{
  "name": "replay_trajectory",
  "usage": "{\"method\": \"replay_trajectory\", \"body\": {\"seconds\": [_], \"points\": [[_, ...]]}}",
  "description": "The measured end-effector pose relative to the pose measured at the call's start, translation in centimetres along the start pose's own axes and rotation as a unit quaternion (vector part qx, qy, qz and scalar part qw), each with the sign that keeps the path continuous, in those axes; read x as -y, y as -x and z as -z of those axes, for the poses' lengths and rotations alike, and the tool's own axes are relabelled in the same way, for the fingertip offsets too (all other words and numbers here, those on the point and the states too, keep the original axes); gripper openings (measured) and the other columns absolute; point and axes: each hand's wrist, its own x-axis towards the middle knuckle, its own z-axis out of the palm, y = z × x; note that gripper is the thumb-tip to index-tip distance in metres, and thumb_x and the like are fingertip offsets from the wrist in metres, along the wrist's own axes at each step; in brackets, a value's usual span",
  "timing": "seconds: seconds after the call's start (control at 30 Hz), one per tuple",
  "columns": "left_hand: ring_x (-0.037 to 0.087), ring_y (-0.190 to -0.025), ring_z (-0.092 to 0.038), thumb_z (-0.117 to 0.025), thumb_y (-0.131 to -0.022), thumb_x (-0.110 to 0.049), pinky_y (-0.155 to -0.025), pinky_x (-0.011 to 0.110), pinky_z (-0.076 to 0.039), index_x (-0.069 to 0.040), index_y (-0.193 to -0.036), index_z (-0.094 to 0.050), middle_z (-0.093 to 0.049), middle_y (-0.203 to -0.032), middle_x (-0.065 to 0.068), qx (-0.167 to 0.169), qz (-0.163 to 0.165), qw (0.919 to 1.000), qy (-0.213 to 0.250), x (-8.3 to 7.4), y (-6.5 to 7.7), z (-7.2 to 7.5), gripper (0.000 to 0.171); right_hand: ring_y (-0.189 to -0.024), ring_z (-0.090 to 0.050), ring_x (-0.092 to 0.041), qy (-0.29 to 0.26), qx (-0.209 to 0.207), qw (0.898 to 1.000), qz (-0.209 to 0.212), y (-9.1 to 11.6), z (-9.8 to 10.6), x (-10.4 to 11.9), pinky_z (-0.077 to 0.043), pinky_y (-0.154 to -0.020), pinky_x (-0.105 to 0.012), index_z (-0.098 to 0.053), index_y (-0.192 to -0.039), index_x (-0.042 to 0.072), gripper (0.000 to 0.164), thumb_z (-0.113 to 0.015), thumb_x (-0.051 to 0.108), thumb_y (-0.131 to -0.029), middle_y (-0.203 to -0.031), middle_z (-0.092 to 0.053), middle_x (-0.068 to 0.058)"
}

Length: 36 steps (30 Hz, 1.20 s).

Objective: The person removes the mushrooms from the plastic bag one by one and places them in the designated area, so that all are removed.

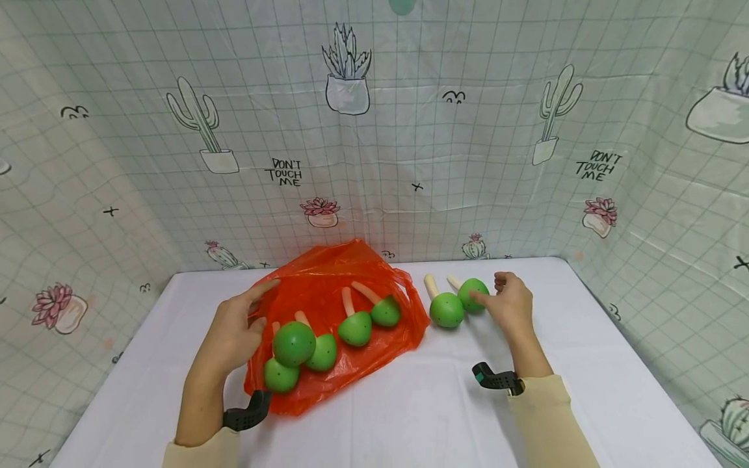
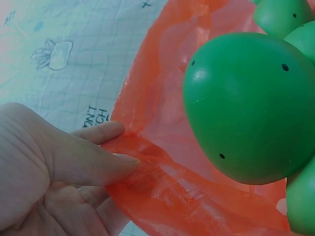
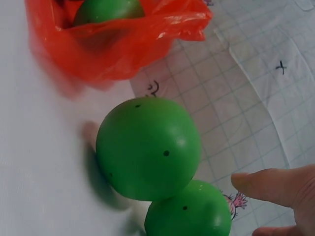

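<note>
A red plastic bag (image 1: 374, 364) lies spread with its mouth open, and several toy mushrooms with green, black-dotted caps and pale stems rest in it. My left hand (image 1: 234, 331) pinches the bag's left edge between thumb (image 2: 110, 167) and fingers, close beside a large green cap (image 2: 246, 108). Right of the bag, two more mushrooms lie side by side: a nearer one (image 1: 446, 310) and a farther one (image 1: 473, 294). My right hand (image 1: 512, 305) is at the farther mushroom's right side, holding nothing; its thumb (image 3: 270, 184) points toward that cap (image 3: 189, 214).
The white tabletop (image 1: 421, 409) extends in front of the bag and to both sides. A pale grid-patterned cloth (image 1: 398, 156) with cactus drawings hangs behind the table and along its sides. Black wrist mounts (image 1: 497, 377) sit on both forearms.
</note>
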Motion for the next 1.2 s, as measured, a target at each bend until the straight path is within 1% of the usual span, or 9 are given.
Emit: {"method": "replay_trajectory", "body": {"seconds": [0.17,0.33,0.47,0.67,0.87,1.0,1.13,1.2], "points": [[0.05,-0.128,-0.059,-0.051,-0.094,0.016,-0.103,0.06,-0.052,-0.002,-0.154,-0.05,-0.06,-0.141,0.029,0.0,0.004,1.0,0.001,0.0,0.0,0.0,0.063,-0.138,-0.05,-0.049,-0.032,-0.028,0.999,0.017,0.4,0.4,1.0,-0.044,-0.115,-0.052,-0.044,-0.148,-0.014,0.075,-0.081,0.017,-0.091,-0.147,-0.05,-0.036],[0.049,-0.127,-0.06,-0.051,-0.094,0.016,-0.103,0.06,-0.052,-0.002,-0.154,-0.05,-0.06,-0.141,0.029,-0.001,0.003,1.0,0.005,0.0,0.0,0.1,0.063,-0.137,-0.052,-0.046,-0.06,-0.052,0.995,0.057,1.3,0.7,2.7,-0.046,-0.115,-0.048,-0.048,-0.145,-0.015,0.073,-0.084,0.015,-0.089,-0.146,-0.052,-0.033],[0.048,-0.128,-0.059,-0.051,-0.094,0.016,-0.104,0.059,-0.052,-0.002,-0.155,-0.05,-0.059,-0.142,0.029,0.0,0.003,1.0,0.007,-0.1,0.0,0.1,0.063,-0.137,-0.052,-0.045,-0.085,-0.056,0.991,0.089,2.5,0.3,4.3,-0.045,-0.115,-0.047,-0.049,-0.143,-0.014,0.071,-0.085,0.012,-0.088,-0.145,-0.053,-0.031],[0.049,-0.128,-0.059,-0.052,-0.094,0.017,-0.105,0.059,-0.051,-0.001,-0.155,-0.05,-0.059,-0.143,0.029,0.001,0.009,0.9999,0.007,-0.1,0.2,0.1,0.063,-0.136,-0.054,-0.044,-0.088,-0.03,0.988,0.125,4.1,-1.5,6.6,-0.046,-0.115,-0.049,-0.051,-0.141,-0.013,0.067,-0.085,0.011,-0.088,-0.142,-0.055,-0.029],[0.049,-0.129,-0.059,-0.051,-0.095,0.017,-0.105,0.059,-0.051,-0.002,-0.155,-0.05,-0.059,-0.143,0.029,0.003,0.009,0.9999,0.01,-0.1,0.2,0.0,0.063,-0.133,-0.057,-0.042,-0.106,-0.005,0.981,0.163,5.7,-3.6,8.6,-0.048,-0.112,-0.049,-0.054,-0.138,-0.013,0.064,-0.086,0.008,-0.086,-0.14,-0.057,-0.028],[0.049,-0.129,-0.059,-0.052,-0.095,0.016,-0.104,0.059,-0.051,-0.003,-0.155,-0.05,-0.059,-0.143,0.029,0.005,0.013,0.9998,0.01,0.0,0.3,-0.2,0.062,-0.13,-0.059,-0.041,-0.1,0.007,0.977,0.19,7.0,-5.1,10.1,-0.05,-0.11,-0.049,-0.056,-0.135,-0.012,0.062,-0.087,0.008,-0.085,-0.135,-0.06,-0.026],[0.049,-0.129,-0.059,-0.052,-0.096,0.016,-0.104,0.059,-0.051,-0.002,-0.155,-0.049,-0.059,-0.143,0.028,0.003,0.011,0.9999,0.012,0.0,0.3,-0.1,0.062,-0.126,-0.063,-0.04,-0.088,0.012,0.97,0.226,8.4,-6.6,11.5,-0.053,-0.107,-0.05,-0.059,-0.133,-0.01,0.062,-0.09,0.011,-0.083,-0.131,-0.063,-0.023],[0.049,-0.13,-0.058,-0.052,-0.096,0.016,-0.104,0.059,-0.051,-0.002,-0.155,-0.049,-0.059,-0.143,0.028,0.001,0.011,0.9999,0.01,-0.1,0.2,0.0,0.062,-0.123,-0.064,-0.04,-0.089,0.016,0.965,0.246,9.1,-7.4,12.2,-0.054,-0.105,-0.051,-0.06,-0.133,-0.01,0.063,-0.091,0.013,-0.082,-0.13,-0.063,-0.023]]}}
